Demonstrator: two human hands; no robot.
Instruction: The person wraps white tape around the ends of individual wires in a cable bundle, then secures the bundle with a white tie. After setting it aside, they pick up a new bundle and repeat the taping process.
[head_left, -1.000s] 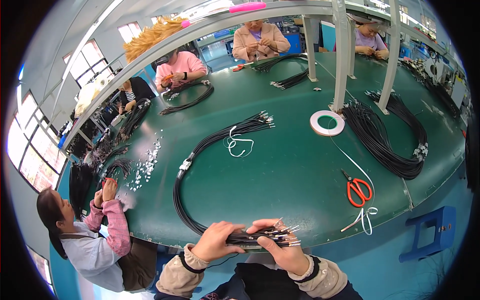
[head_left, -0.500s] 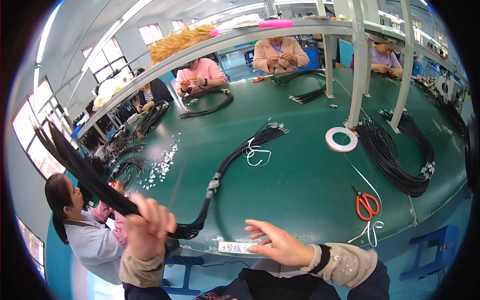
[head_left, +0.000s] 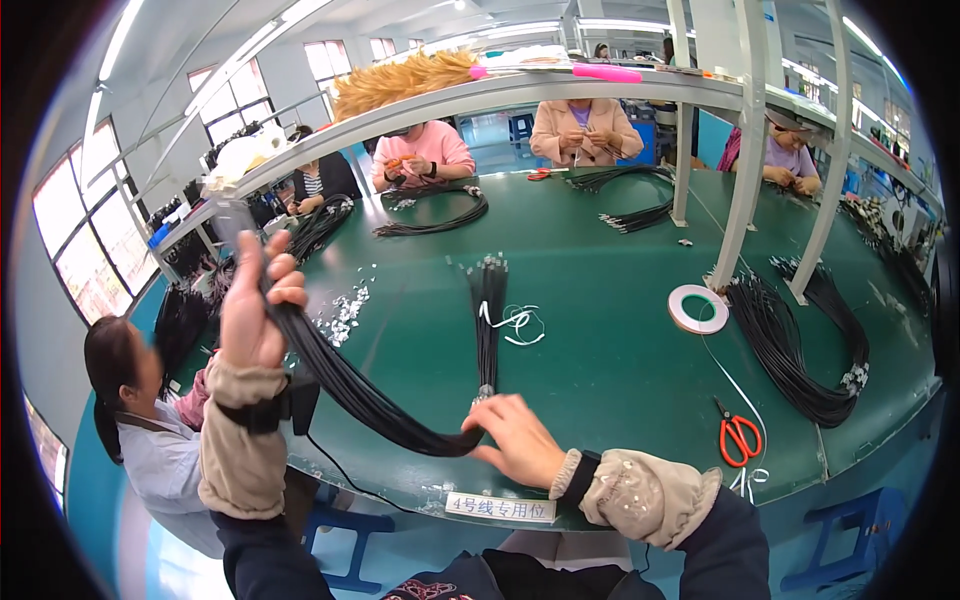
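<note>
The right hand [head_left: 515,440] now presses the black cable bundle [head_left: 370,400] against the green surface [head_left: 600,340], fingers apparently spread. The left hand [head_left: 255,305], clenched on the bundle, has risen, drawing it taut. Farther off lie scissors [head_left: 738,435] and a tape roll [head_left: 698,308].

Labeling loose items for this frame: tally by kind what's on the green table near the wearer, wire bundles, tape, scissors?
Black wire bundles: 3, one held by the left hand and right hand, one lying mid-table, one big loop at right
Tape rolls: 1
Orange-handled scissors: 1
Total: 5
</note>
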